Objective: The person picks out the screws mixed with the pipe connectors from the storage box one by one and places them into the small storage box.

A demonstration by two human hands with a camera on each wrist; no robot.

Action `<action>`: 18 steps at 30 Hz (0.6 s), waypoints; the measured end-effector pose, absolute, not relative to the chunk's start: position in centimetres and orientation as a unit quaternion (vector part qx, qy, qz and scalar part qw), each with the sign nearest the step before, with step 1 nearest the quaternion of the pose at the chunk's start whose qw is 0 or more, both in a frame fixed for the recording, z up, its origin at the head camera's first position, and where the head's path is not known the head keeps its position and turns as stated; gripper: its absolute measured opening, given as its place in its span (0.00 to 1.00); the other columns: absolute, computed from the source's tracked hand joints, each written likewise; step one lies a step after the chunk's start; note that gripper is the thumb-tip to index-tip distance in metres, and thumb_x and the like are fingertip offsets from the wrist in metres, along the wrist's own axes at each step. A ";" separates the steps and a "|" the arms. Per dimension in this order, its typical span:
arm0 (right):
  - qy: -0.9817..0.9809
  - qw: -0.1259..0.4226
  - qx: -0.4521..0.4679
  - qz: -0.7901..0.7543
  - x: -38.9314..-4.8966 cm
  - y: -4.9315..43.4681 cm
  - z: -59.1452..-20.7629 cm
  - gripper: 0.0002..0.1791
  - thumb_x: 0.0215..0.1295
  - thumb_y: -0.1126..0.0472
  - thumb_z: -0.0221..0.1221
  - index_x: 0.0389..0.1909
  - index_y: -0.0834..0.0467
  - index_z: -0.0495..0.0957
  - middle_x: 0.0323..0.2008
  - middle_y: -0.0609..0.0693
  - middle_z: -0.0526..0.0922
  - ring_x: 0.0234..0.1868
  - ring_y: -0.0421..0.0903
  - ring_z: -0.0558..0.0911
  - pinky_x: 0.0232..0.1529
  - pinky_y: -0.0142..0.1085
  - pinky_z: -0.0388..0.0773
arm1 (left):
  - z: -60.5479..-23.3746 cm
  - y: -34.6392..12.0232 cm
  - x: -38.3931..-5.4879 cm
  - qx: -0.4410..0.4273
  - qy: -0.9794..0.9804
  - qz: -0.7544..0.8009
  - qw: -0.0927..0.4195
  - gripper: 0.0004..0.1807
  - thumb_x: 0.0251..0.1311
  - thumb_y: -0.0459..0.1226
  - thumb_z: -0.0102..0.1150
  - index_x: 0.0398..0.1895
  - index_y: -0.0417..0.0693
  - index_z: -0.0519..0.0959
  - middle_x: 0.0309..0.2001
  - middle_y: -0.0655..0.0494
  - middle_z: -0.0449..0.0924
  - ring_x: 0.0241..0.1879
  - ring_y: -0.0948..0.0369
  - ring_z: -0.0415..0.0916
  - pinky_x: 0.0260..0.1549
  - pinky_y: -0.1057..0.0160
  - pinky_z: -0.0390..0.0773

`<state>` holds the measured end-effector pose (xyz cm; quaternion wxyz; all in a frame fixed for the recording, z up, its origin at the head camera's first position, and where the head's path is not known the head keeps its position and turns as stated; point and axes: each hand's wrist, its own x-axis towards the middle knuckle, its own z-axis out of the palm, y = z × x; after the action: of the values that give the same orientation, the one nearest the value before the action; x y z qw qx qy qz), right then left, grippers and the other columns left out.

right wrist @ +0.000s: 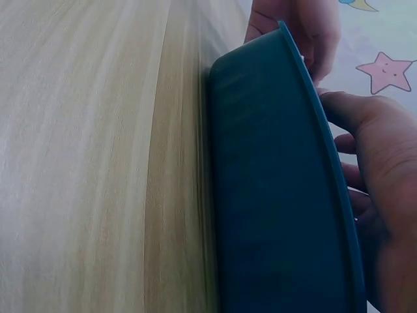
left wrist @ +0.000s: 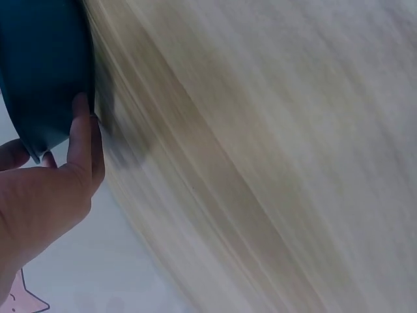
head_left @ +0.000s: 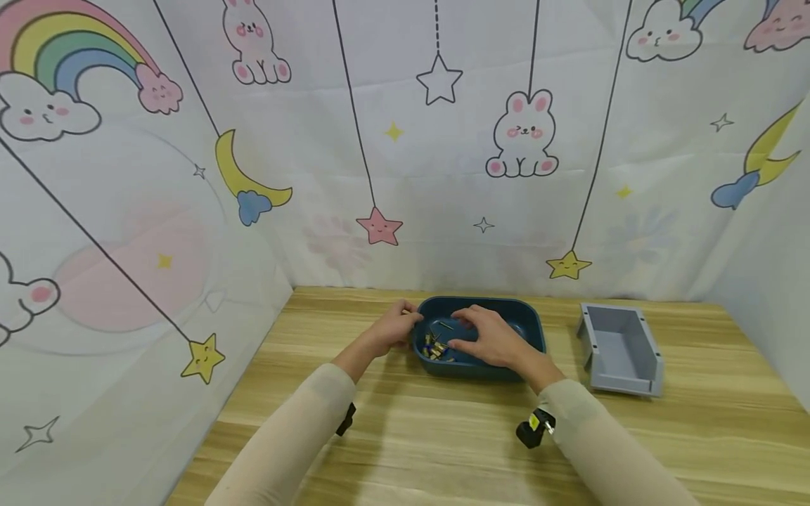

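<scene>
A dark teal oblong tray (head_left: 500, 371) stands on the wooden table, with small brass-coloured metal pieces (head_left: 435, 349) heaped at its left end. One thin piece (head_left: 446, 325) lies apart, farther back. My left hand (head_left: 395, 327) grips the tray's left rim; in the left wrist view its fingers (left wrist: 79, 140) lie along the outer wall, the thumb on the rim's other side. Over the tray's inside is my right hand (head_left: 492, 337), thumb and fingers apart and bent toward the metal pieces, nothing visible between them. In the right wrist view, the tray wall (right wrist: 280, 176) hides part of this hand.
To the right of the tray stands a grey plastic bin (head_left: 621, 355) with a low front lip. A white cloth (head_left: 443, 161) printed with rabbits and stars hangs behind the table (head_left: 443, 443) and along its sides. Black wrist devices (head_left: 531, 430) hang under both forearms.
</scene>
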<state>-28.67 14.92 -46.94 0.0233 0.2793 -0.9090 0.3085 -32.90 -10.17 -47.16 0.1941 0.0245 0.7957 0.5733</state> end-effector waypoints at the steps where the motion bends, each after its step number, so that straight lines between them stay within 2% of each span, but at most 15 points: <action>1: -0.909 0.023 0.279 0.309 -28.7 14.9 -47.0 0.31 0.71 0.48 0.70 0.66 0.63 0.79 0.54 0.58 0.83 0.54 0.54 0.83 0.55 0.52 0.81 | -47.2 -10.2 -32.9 0.022 0.794 0.574 0.197 0.11 0.80 0.41 0.52 0.55 0.45 0.69 0.58 0.44 0.72 0.47 0.52 0.75 0.38 0.53 0.80; 7: -0.910 0.016 0.273 0.312 -28.9 14.6 -47.3 0.27 0.71 0.50 0.70 0.60 0.65 0.82 0.52 0.58 0.85 0.52 0.53 0.84 0.55 0.51 0.81 | -47.3 -10.3 -33.0 0.021 0.786 0.581 0.209 0.08 0.80 0.40 0.52 0.51 0.46 0.68 0.50 0.47 0.69 0.38 0.55 0.72 0.33 0.55 0.77; 18: -0.907 -0.008 0.254 0.337 -29.5 14.3 -47.7 0.20 0.70 0.54 0.72 0.54 0.63 0.85 0.45 0.52 0.85 0.45 0.47 0.84 0.50 0.47 0.82 | -47.2 -10.0 -33.2 0.024 0.781 0.586 0.215 0.06 0.80 0.38 0.50 0.47 0.46 0.66 0.48 0.48 0.65 0.41 0.54 0.66 0.29 0.55 0.75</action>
<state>-29.47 14.29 -47.70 -0.0081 0.2540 -0.9067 0.3367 -33.22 -9.95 -47.17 0.2146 0.0240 0.7809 0.5861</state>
